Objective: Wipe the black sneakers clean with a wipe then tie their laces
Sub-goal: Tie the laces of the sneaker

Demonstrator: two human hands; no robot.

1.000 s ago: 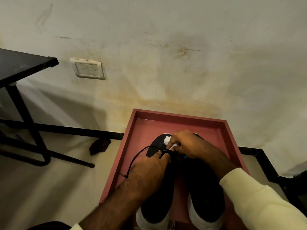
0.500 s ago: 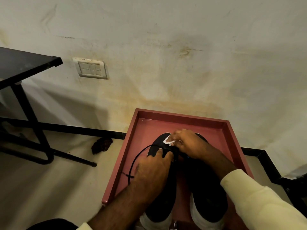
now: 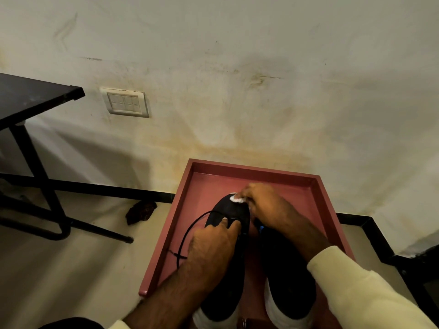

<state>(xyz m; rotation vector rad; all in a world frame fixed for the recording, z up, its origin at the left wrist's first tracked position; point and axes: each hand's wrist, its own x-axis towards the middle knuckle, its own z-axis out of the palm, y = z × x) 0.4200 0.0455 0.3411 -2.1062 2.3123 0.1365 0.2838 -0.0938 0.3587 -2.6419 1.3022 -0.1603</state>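
Both black sneakers (image 3: 280,269) sitting in red tray (image 3: 251,167). Right hand (image 3: 266,205) fingers pinching white wipe (image 3: 236,198) on left sneaker toe; left hand (image 3: 213,248) fingers pressed together, flat on laces (image 3: 190,230).

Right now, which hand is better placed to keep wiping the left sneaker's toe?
Right hand: it pinches the wipe on the left sneaker toe. Left hand presses on the laces, steadying it.
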